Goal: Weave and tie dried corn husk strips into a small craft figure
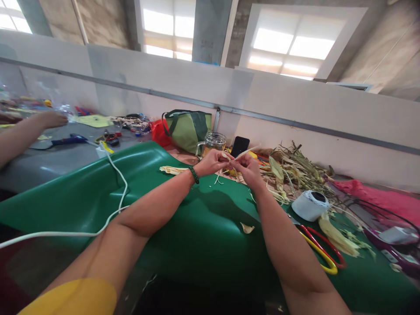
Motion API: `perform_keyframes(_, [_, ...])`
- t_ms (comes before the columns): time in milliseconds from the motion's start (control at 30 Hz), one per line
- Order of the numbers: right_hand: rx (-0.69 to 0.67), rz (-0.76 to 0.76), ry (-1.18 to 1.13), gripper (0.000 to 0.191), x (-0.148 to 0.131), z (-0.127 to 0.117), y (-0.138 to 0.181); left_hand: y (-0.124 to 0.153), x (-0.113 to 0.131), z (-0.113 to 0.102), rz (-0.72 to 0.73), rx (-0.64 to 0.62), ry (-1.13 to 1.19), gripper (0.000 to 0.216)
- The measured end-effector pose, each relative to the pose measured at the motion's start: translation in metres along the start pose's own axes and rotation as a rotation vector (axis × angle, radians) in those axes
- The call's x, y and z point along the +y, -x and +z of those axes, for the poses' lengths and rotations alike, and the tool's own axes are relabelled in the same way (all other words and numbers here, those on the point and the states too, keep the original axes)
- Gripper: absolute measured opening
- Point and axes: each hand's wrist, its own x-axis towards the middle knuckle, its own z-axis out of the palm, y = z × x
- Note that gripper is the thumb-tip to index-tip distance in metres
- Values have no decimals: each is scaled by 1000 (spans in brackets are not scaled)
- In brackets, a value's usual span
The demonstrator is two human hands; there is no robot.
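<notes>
My left hand (210, 162), with a dark green bead bracelet on its wrist, is closed in a pinch above the far edge of the green mat (197, 236). Close against it, my right hand (249, 169) is closed too. Between the fingertips of both is a pale strip of dried corn husk (246, 152), its end sticking up to the right; its middle is hidden by the fingers. A folded husk piece (173, 170) lies by my left wrist. A small husk scrap (247, 228) rests on the mat between my forearms.
Dried husks (295, 168) are heaped at right, behind a white thread spool (310, 205) and red-and-yellow-handled scissors (323, 251). A glass mug (215, 141) and phone (240, 146) stand beyond my hands. A white cord (122, 188) crosses the mat. Another person's arm (29, 129) reaches in at left.
</notes>
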Motion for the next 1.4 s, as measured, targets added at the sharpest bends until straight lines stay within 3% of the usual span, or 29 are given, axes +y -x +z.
perform_keyframes(133, [-77, 63, -53, 46, 1, 1, -1, 0, 0, -1, -20, -25, 125, 13])
perform_keyframes(300, [-139, 73, -41, 45, -2, -1, 1, 3, 2, 1, -93, -28, 303, 23])
perform_keyframes(533, [-132, 46, -1, 48, -10, 0, 4, 4, 2, 1, -102, -63, 371, 36])
perform_keyframes(667, [-90, 11, 51, 51, -11, 0, 4, 4, 5, 1, -44, -81, 237, 44])
perform_keyframes(933, [137, -69, 48, 43, -12, -1, 5, 1, 0, 5, 50, -82, -143, 33])
perform_keyframes(1100, [247, 9, -145, 38, -6, -1, 0, 6, 3, 11, 139, -37, -279, 24])
perform_keyframes(1167, [224, 63, -215, 37, -3, -2, -3, 5, 1, 11, 146, -5, -280, 24])
perform_keyframes(1267, [171, 105, -242, 37, -1, -6, -6, 2, -5, 9, 128, -78, -159, 29])
perform_keyframes(1400, [132, 41, -182, 38, -7, -9, -2, -2, -10, 5, 85, -143, -24, 35])
